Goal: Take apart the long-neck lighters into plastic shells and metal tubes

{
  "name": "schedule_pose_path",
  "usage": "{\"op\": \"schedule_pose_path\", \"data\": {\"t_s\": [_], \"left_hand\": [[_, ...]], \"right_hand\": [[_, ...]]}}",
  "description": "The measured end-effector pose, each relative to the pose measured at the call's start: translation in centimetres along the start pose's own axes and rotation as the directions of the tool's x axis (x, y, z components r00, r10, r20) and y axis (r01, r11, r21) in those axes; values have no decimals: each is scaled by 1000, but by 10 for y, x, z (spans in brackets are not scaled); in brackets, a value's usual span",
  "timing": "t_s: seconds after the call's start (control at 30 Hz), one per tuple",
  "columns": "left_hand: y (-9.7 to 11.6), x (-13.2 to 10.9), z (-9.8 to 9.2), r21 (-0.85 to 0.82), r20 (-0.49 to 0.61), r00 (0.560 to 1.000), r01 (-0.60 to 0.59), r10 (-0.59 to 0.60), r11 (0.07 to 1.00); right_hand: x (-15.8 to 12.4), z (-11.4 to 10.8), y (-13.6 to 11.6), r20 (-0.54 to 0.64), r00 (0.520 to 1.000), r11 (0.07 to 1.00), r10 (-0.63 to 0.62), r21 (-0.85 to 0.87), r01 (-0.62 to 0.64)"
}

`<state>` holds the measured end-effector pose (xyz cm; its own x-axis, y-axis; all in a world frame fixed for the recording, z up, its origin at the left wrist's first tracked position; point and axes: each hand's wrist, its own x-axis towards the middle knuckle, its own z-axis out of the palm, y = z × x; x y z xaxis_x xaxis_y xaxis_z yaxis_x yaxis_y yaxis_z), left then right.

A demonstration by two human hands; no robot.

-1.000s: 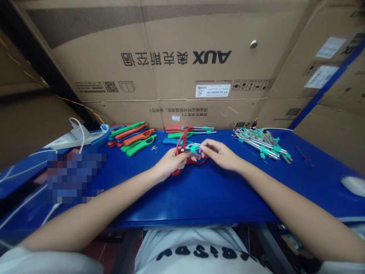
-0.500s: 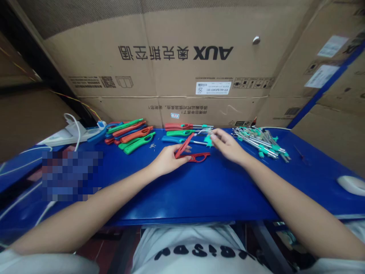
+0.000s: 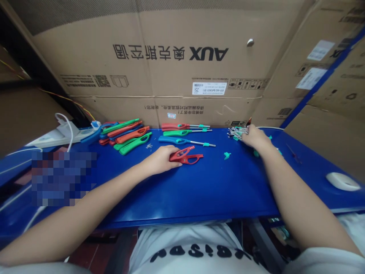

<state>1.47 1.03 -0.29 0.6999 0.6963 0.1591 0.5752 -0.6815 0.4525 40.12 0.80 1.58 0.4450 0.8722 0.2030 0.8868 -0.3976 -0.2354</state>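
My left hand (image 3: 160, 159) is closed on a red lighter casing (image 3: 190, 159), whose two halves stand apart at a slant just above the table. At the back right, my right hand (image 3: 254, 137) reaches into a pile of metal lighter tubes with wires and green pieces (image 3: 237, 132). Its fingers are curled down into the pile; what they grip is hidden. Between the hands lies a small loose green plastic piece (image 3: 227, 155). Beyond my left hand rest a red lighter (image 3: 174, 127), a green lighter (image 3: 173, 133) and a blue lighter (image 3: 175, 140), their metal tubes pointing right.
Several coloured lighter casings (image 3: 128, 137) are heaped at the back left, beside tiny metal bits (image 3: 149, 145). A power strip (image 3: 61, 135) with white cables stands farther left. A white computer mouse (image 3: 343, 181) and a thin screwdriver-like tool (image 3: 293, 153) lie right. Cardboard (image 3: 168, 80) walls the back.
My right hand has moved right, from near the red casing to the tube pile. The green piece it was at now lies on the table. The raised red half has tilted lower.
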Motion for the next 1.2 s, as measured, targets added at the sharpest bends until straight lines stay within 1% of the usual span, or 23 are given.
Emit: {"op": "schedule_pose_path", "data": {"t_s": [0.1, 0.13, 0.17, 0.2, 0.23, 0.27, 0.3, 0.33, 0.37, 0.4, 0.43, 0.47, 0.57, 0.63, 0.7, 0.73, 0.8, 0.87, 0.97, 1.03, 1.1, 1.13, 1.2], "left_hand": [[-2, -1, -1, -27, -71, 997, -4, 2, 1000], [-1, -2, 0, -35, -97, 995, -9, 6, 999], [0, -2, 1, -37, -115, 993, -17, 12, 999], [1, -3, 2, -34, -125, 992, -28, 23, 999], [3, -3, 3, -29, -131, 991, -43, 39, 999], [4, -4, 5, -26, -132, 989, -64, 60, 998], [6, -4, 6, -28, -130, 988, -87, 83, 996], [7, -4, 7, -35, -128, 986, -113, 108, 993], [7, -4, 7, -47, -125, 983, -141, 135, 989], [7, -5, 8, -59, -123, 979, -170, 162, 984], [6, -5, 9, -66, -122, 974, -198, 189, 978], [5, -4, 9, -66, -124, 969, -223, 214, 973], [0, -3, 12, -44, -121, 955, -277, 270, 960], [-3, -3, 14, -24, -125, 949, -296, 291, 955], [-6, -2, 16, -4, -141, 946, -296, 292, 955], [-7, -2, 17, 1, -148, 947, -288, 285, 958], [-6, -2, 19, -5, -144, 956, -261, 257, 965], [-4, -2, 22, -20, -127, 966, -228, 224, 973], [3, -2, 22, -25, -100, 970, -223, 220, 974], [6, -2, 16, -33, -72, 966, -253, 250, 967], [4, -1, 1, -46, -112, 965, -244, 238, 969], [0, 0, -10, -44, -171, 965, -210, 199, 977], [-14, 0, -37, -5, -334, 940, -68, 62, 998]], "right_hand": [[0, 2, 2, -12, 997, 993, 77, -94, -77], [-3, 1, -1, -39, 998, 994, 49, -95, -53], [-6, -1, -5, -50, 999, 998, -17, -68, 14], [-11, -3, -10, -25, 992, 992, -126, -8, 126], [-17, -6, -15, 46, 962, 960, -270, 85, 265], [-22, -9, -19, 151, 891, 896, -429, 200, 397], [-27, -12, -23, 274, 778, 817, -566, 314, 484], [-31, -14, -26, 391, 648, 754, -654, 402, 519], [-34, -15, -28, 483, 541, 725, -689, 449, 523], [-35, -16, -29, 540, 486, 723, -688, 454, 520], [-35, -15, -29, 558, 486, 735, -673, 433, 522], [-32, -13, -27, 542, 526, 751, -655, 392, 531], [-18, -4, -15, 365, 726, 809, -582, 172, 562], [-8, 2, -5, 235, 817, 844, -526, 21, 537], [-3, 7, 0, 100, 873, 870, -477, -90, 485], [-3, 8, 1, 36, 883, 876, -467, -116, 468], [-7, 12, -6, -67, 859, 860, -508, -94, 501], [-18, 17, -20, -97, 778, 778, -621, 44, 627], [-38, 26, -47, -60, 623, 597, -780, 227, 770], [-49, 30, -59, 27, 555, 540, -831, 279, 794], [-52, 30, -62, 118, 525, 534, -843, 307, 788], [-51, 29, -60, 150, 525, 544, -838, 311, 779], [-44, 25, -50, 195, 554, 587, -809, 282, 759]]}}
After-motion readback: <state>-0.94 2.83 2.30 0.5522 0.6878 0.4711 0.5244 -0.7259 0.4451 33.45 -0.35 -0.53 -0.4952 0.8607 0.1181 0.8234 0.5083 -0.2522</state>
